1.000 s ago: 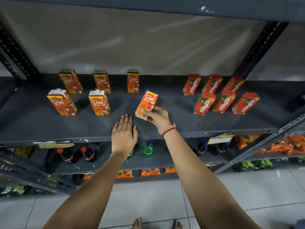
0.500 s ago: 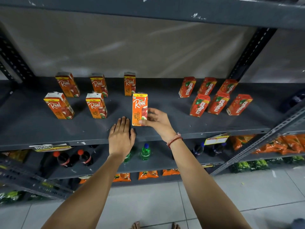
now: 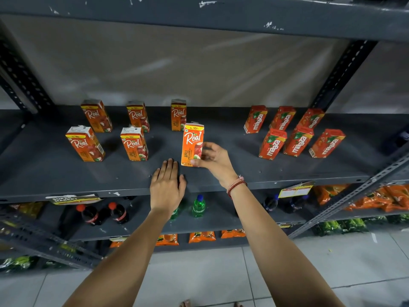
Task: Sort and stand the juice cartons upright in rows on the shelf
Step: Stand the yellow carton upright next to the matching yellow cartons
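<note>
My right hand (image 3: 212,160) grips an orange Real apple juice carton (image 3: 192,144), which stands upright on the grey shelf (image 3: 66,178), third in the front row. To its left stand two more front-row Real cartons (image 3: 134,144) (image 3: 85,144). Three Real cartons (image 3: 178,115) stand in the row behind. My left hand (image 3: 167,185) lies flat, palm down, on the shelf's front edge and holds nothing. On the right, several red Maaza cartons (image 3: 297,141) stand in two rows.
The grey shelf above (image 3: 199,16) overhangs the work area. Slotted uprights (image 3: 340,74) frame the bay. Below are cola bottles (image 3: 90,214), a green bottle (image 3: 198,207) and orange snack packs (image 3: 376,198). A tiled floor lies beneath.
My right hand has tipped the Real carton from a tilt to upright and set it down in line with the front row. My left hand stayed flat on the shelf edge.
</note>
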`<action>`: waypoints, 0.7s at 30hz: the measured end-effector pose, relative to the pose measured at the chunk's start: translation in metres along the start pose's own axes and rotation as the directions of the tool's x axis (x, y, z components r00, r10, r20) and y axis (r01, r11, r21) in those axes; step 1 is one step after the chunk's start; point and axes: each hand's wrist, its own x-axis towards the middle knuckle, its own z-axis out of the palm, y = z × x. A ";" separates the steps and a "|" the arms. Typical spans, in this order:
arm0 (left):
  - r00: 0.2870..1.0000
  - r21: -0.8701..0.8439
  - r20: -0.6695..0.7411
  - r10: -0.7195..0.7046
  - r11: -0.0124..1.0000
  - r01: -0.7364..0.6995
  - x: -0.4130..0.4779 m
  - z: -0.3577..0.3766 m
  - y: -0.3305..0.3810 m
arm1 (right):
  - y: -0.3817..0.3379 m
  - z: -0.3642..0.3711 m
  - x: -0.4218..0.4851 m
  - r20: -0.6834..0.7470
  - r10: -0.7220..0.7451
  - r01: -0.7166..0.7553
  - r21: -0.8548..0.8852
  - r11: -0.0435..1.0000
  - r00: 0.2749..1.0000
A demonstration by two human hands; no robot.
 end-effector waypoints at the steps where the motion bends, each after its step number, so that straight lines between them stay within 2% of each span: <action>1: 1.000 -0.001 0.002 0.001 1.000 -0.001 0.000 0.000 0.000 | 0.001 0.000 0.004 -0.016 -0.005 0.005 -0.016 1.000 1.000; 8: 0.999 0.012 0.037 -0.008 1.000 0.007 0.000 -0.003 0.000 | 0.008 0.014 0.032 -0.055 -0.067 0.052 -0.233 0.971 0.996; 12: 0.999 0.014 0.049 -0.010 1.000 0.009 -0.001 -0.005 0.001 | 0.021 0.020 0.042 -0.021 -0.043 0.036 -0.278 0.960 0.999; 21: 0.999 -0.008 0.052 -0.006 1.000 0.006 -0.001 -0.004 0.001 | 0.020 0.033 0.059 0.093 -0.073 0.106 -0.436 0.893 0.993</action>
